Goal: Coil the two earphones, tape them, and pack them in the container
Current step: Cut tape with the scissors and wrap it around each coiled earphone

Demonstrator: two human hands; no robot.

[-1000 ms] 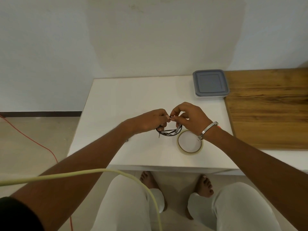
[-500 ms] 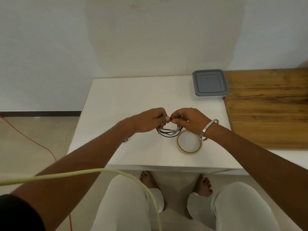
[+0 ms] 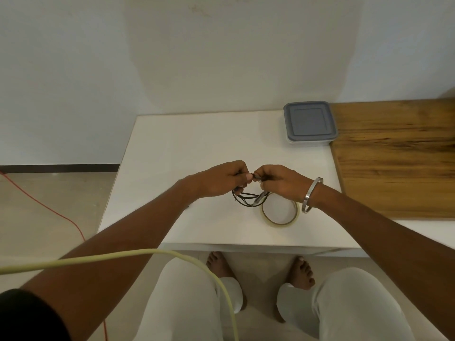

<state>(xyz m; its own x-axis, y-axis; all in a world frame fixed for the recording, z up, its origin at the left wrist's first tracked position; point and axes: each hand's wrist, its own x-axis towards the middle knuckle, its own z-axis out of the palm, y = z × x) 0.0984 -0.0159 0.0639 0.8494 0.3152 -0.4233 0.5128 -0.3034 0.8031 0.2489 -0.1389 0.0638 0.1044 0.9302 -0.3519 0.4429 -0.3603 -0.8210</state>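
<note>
Both hands — left (image 3: 222,178), right (image 3: 280,182) — pinch the coil (image 3: 248,199) just behind the tape (image 3: 280,212); light, limp, springy — likely best held where loops cross.

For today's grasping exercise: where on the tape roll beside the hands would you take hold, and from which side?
Grip the tape roll by its near rim, fingers in the open centre, thumb outside. It lies flat on the white table, and the right hand covers its far edge, so probably come from above at the front.
</note>
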